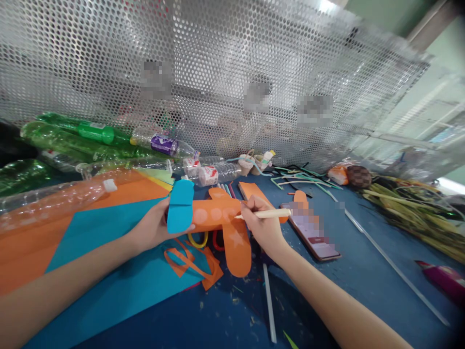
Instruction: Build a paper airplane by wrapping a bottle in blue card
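My left hand [152,225] is closed around the tail end of an orange paper toy airplane [210,213], beside its blue paper tail piece [180,206]. Pale round spots run along the body, and a pale star marks the near wing. In my right hand [263,232] is a cream-coloured marker [274,213], pinched with its tip at the airplane's side. Beneath the airplane, scissors [198,245] with yellow and red handles are partly hidden. Curled orange paper scraps [212,276] lie beside them on a blue paper sheet [119,291].
Plastic bottles [65,140] line the left and back, before a perforated metal screen [218,58]. A phone [327,249] lies to the right. White tubes [269,305], thin coloured strips [308,177] and dry leaf bundles [410,208] are on the blue table [363,291].
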`<state>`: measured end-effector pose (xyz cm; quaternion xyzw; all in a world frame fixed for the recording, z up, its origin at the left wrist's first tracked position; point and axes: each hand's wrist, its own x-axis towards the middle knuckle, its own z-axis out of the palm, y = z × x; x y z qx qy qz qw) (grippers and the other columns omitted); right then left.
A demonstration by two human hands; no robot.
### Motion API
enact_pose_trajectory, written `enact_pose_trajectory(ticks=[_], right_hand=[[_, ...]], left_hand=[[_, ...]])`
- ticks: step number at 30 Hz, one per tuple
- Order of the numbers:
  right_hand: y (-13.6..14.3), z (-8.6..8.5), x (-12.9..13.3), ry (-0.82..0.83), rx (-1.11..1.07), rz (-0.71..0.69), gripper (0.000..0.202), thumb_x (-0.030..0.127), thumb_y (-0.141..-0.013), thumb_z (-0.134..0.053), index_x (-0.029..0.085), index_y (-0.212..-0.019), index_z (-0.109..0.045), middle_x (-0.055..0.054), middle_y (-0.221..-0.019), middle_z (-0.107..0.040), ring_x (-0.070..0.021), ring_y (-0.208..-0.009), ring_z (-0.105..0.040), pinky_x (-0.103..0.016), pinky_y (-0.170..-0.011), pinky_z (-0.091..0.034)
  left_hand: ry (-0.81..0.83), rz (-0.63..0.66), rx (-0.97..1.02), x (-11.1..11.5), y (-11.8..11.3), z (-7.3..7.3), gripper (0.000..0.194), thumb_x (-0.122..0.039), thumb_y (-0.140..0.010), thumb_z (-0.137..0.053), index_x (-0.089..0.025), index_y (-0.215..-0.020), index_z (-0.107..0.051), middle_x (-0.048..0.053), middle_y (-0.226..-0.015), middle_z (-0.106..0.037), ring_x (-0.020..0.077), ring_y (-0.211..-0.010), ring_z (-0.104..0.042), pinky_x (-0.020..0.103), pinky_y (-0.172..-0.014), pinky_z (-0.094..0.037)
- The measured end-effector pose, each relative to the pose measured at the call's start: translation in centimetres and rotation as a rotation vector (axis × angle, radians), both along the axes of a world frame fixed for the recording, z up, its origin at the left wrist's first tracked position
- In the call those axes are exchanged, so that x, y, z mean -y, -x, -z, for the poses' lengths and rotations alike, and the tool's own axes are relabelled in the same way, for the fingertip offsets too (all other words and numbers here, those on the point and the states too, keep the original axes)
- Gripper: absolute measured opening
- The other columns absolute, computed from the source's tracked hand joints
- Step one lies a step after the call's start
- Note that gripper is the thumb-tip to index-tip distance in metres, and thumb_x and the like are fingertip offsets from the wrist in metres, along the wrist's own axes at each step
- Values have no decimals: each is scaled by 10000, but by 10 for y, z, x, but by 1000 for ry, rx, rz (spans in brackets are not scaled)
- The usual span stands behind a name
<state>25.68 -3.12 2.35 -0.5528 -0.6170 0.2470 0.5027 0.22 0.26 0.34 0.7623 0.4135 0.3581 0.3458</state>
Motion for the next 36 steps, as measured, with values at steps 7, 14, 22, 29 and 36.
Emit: enact_pose_trajectory(ticks=[7, 14, 22, 29, 36], right_hand=[[2, 2, 0, 25, -34, 47, 308, 223, -775, -531, 239, -585, -290, 94, -460, -319, -94, -431, -288, -244, -436, -244], [3, -1, 0, 49, -66, 46, 309, 236, -774, -536, 243, -586, -291, 98, -455, -313, -91, -413, -280, -245, -420, -223], [3, 1, 0, 38, -24, 10, 300, 209, -757, -522, 241, -580, -281, 95, -454, -316, -96, -433, -288, -251, -453, -250], [3, 1, 0, 72, -83, -11, 295, 231, -769, -534, 242, -582, -305, 99, -443, -328, -94, -416, -292, -248, -435, -241], [3, 0, 0, 38, -37, 9, 305, 215, -763, -527, 241, -577, -287, 95, -453, -324, -93, -429, -287, -247, -439, -247]], left_hand=[[11, 6, -3, 0, 0, -1, 335, -483, -716, -701, -223, -908, -614, 49, -842, -680, 279, -842, -655, 391, -723, -560], [8, 13, -12, 0, 1, 0, 353, -469, -709, -714, -209, -919, -604, 52, -875, -687, 280, -884, -657, 363, -711, -553], [9, -1, -15, 1, 0, -1, 386, -476, -705, -713, -216, -972, -610, 48, -884, -687, 275, -842, -663, 383, -708, -559], [10, 6, -3, 1, 0, -1, 396, -459, -711, -714, -222, -1013, -619, 65, -897, -685, 286, -871, -659, 406, -740, -558], [-26, 12, 3, -1, 1, 2, 382, -464, -708, -711, -206, -963, -590, 58, -936, -679, 270, -842, -654, 393, -713, -558]])
